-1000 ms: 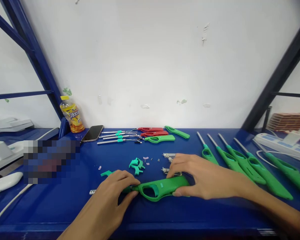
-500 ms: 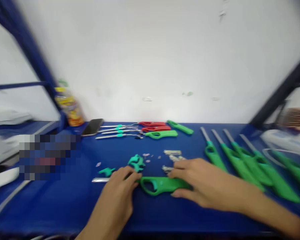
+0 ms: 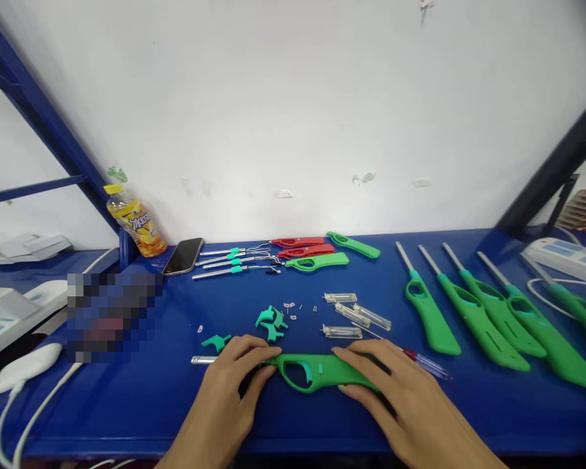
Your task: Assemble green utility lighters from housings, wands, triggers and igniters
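Note:
A green lighter (image 3: 322, 371) with a metal tube pointing left lies across the front of the blue table. Where the tube joins the body, my left hand (image 3: 239, 384) pinches it between thumb and fingers. My right hand (image 3: 385, 384) grips the wide end of the same lighter. Teal triggers (image 3: 272, 324) sit just beyond my left hand, and another teal trigger (image 3: 217, 342) lies above the tube. Clear fuel tanks (image 3: 342, 332) are beyond my right hand. A screwdriver (image 3: 427, 365) with a clear purple handle is partly behind my right hand.
Several green lighters (image 3: 434, 319) lie at the right. Metal tubes with wires (image 3: 219, 273), red shells (image 3: 305, 251) and green shells (image 3: 317, 262) are near the wall. A phone (image 3: 184, 256), a bottle (image 3: 139, 225) and a white charger (image 3: 27, 368) are on the left.
The camera view has shifted and become sharper. My right hand has turned more upright on the lighter's end, uncovering the fuel tanks and the screwdriver.

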Motion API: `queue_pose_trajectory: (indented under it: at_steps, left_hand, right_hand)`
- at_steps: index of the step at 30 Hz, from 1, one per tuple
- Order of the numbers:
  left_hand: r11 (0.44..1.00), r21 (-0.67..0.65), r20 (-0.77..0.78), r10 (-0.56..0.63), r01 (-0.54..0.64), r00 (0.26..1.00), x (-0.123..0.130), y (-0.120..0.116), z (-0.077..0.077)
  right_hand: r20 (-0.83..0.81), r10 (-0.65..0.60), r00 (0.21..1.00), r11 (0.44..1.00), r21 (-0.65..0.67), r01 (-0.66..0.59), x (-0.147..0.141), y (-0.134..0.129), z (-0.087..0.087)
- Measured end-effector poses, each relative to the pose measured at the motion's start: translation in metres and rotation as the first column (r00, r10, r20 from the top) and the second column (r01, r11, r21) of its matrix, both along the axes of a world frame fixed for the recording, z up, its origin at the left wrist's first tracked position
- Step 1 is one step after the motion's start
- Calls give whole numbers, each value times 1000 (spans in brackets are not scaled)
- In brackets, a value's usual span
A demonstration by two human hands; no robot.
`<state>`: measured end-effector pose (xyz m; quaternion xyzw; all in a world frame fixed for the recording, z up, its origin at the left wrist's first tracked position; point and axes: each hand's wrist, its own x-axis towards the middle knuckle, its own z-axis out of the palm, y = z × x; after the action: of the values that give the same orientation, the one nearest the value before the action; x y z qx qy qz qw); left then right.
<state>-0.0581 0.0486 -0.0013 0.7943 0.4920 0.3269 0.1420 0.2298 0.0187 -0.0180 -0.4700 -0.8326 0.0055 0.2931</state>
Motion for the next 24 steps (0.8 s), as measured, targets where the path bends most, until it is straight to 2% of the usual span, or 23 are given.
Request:
queue_pose_trajectory:
  at_steps: [7, 24]
  left_hand:
    - [999, -31, 21, -17, 18, 1000, 3, -3, 5]
    - [997, -9, 51, -74, 74, 996, 5, -3, 3]
  right_hand:
    - [-74, -26, 997, 1000, -15, 25, -1, -4, 0]
    - [-37, -7, 999, 999, 46, 8, 2, -1, 0]
